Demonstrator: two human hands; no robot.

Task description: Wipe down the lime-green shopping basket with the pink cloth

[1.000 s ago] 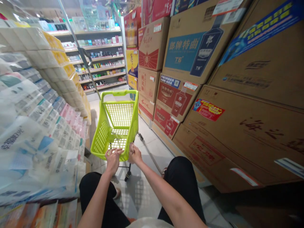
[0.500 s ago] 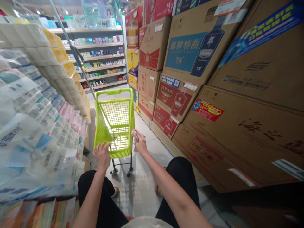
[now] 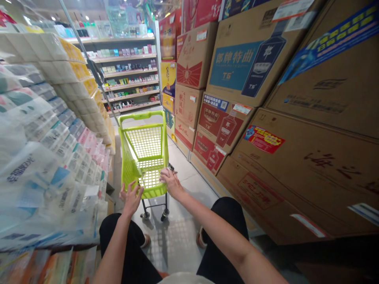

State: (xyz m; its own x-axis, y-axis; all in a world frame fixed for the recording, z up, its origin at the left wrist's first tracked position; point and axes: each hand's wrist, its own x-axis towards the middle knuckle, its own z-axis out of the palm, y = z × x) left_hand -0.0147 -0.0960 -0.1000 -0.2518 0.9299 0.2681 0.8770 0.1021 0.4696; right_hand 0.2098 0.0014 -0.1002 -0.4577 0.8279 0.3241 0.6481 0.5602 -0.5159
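A small lime-green shopping cart point(image 3: 154, 194) with a lattice basket stands on the floor between the two stacks of goods, its near end toward me. My left hand point(image 3: 130, 197) is at the basket's near left corner, fingers spread and bent, the tips against the plastic. Over the near right corner, the fingers of my right hand point(image 3: 172, 182) curl round the edge. Whether they also pinch something small cannot be made out. The cart's basket shows only its bare lattice floor. A thin pole point(image 3: 99, 77) rises from its far left side.
Plastic-wrapped tissue packs point(image 3: 53, 173) are piled on the left. Cardboard cartons point(image 3: 233, 67) form a tall stack on the right, close to my right arm. Shelves of small products point(image 3: 130, 73) cross the far end. Grey tiled floor point(image 3: 183, 213) lies between my feet.
My right hand has moved left and down onto the cart's right edge. My left hand has shifted slightly right and down against the left corner. The cart sits slightly further right in view.
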